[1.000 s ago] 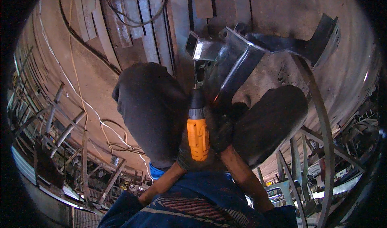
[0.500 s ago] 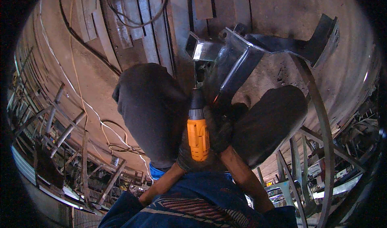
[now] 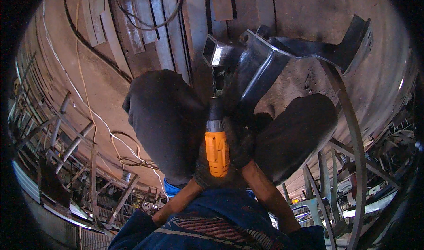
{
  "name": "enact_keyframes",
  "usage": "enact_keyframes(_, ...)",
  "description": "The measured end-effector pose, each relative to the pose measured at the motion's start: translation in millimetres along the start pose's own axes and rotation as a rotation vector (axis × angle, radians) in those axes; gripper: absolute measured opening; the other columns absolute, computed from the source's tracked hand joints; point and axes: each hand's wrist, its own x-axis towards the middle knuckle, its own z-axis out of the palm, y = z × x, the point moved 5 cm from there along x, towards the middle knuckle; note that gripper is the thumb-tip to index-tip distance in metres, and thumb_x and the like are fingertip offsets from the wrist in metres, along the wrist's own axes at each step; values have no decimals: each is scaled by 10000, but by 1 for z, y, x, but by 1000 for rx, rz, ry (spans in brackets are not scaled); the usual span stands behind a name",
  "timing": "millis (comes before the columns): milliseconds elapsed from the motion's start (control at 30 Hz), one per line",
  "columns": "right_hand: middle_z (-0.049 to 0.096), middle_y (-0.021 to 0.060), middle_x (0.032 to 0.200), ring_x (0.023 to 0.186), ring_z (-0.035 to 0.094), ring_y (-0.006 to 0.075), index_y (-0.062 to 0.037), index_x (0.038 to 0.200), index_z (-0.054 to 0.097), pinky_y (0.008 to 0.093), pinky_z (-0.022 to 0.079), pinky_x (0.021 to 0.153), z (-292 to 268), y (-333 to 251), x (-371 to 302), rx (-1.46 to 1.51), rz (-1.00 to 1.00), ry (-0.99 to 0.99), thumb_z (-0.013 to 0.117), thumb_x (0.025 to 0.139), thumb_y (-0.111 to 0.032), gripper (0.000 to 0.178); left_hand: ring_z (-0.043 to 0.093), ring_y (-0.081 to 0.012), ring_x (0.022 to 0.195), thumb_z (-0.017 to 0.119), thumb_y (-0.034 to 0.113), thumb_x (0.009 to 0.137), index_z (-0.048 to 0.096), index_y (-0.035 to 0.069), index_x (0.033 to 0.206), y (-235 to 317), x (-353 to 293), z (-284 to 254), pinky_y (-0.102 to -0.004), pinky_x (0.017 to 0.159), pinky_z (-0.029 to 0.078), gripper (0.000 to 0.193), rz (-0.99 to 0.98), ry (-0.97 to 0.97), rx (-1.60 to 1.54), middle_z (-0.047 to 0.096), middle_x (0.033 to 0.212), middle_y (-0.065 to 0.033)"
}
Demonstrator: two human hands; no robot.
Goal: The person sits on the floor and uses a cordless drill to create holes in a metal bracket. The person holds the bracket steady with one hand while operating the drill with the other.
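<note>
An orange cordless drill (image 3: 217,155) with a black chuck points away from me between my knees. My right hand (image 3: 240,149), in a dark glove, is closed around the drill's right side. My left hand (image 3: 204,174), gloved too, presses in at its rear left, its fingers mostly hidden under the drill body. From the chuck, a thin drill bit (image 3: 215,80) reaches forward to a dark welded steel bracket (image 3: 260,71). The bracket has an open square tube end (image 3: 219,55) on its left and an angled arm to the right. Where the bit's tip meets the metal is too dark to tell.
Long flat steel bars (image 3: 165,33) lie on the floor ahead, with a black cable (image 3: 154,28) looped over them. A white cord (image 3: 104,122) runs along the left. Metal frames (image 3: 66,152) stand at left; a curved bar (image 3: 353,130) arches at right.
The drill has shifted very slightly toward me, and more of the bit shows. A small orange glint beside the bracket is gone. Both hands keep their hold.
</note>
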Motion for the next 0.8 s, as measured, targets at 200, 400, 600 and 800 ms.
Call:
enact_keyframes(200, 594, 108, 1017, 909, 565, 225, -22, 1045, 563, 320, 413, 836, 0, 8, 2, 695, 593, 94, 570, 813, -184, 284, 462, -264, 1040, 614, 242, 727, 407, 64, 1173, 9, 0, 5, -379, 908, 362, 524, 174, 12, 603, 475, 1123, -117)
enact_keyframes(400, 579, 124, 1044, 957, 539, 201, -13, 1028, 565, 318, 409, 856, 5, 4, 5, 746, 578, 54, 574, 805, -131, 253, 478, -270, 1023, 620, 241, 713, 403, 61, 1173, 6, -2, 2, -384, 915, 355, 540, 196, 54, 593, 477, 1120, -117)
enact_keyframes(600, 540, 124, 1109, 1010, 508, 214, 8, 1094, 515, 326, 399, 905, 16, 16, -5, 1119, 756, 154, 522, 820, -55, 281, 461, -260, 1047, 586, 260, 744, 378, 83, 1200, 0, -1, 4, -386, 937, 338, 531, -194, 100, -487, 463, 1146, -110)
enact_keyframes(800, 542, 112, 1108, 982, 525, 180, 11, 1098, 519, 313, 392, 884, 16, 19, -6, 862, 564, 153, 453, 867, -90, 261, 458, -271, 1044, 590, 271, 736, 385, 86, 1197, 6, 1, 6, -391, 921, 352, 537, 151, -6, 529, 467, 1140, -109)
